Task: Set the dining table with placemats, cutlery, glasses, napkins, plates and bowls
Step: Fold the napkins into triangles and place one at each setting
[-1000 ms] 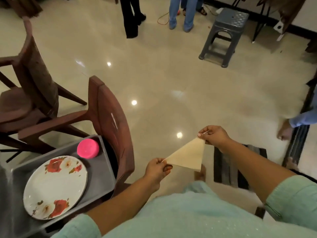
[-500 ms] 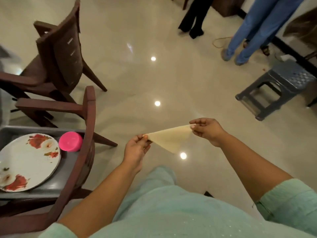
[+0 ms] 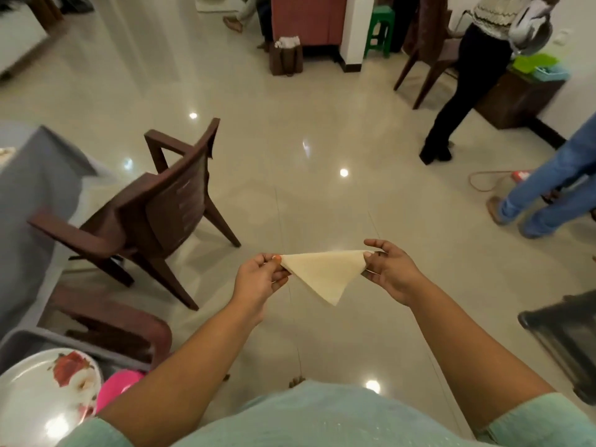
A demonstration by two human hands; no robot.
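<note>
A napkin [image 3: 324, 274], folded into a triangle, is pinched at its two upper corners by the left hand [image 3: 261, 279] and the right hand [image 3: 392, 269] above the floor, while a plate [image 3: 42, 395] and a pink bowl [image 3: 117, 387] are still left in the grey tray [image 3: 19, 338], so most of the setting is judged undone.

No text, label, brand or number can be read anywhere.

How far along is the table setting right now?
Done: nothing visibly laid out. In hand: the left hand and right hand pinch opposite corners of a triangular folded napkin. Left: the floral plate and pink bowl sit in a grey tray.
</note>
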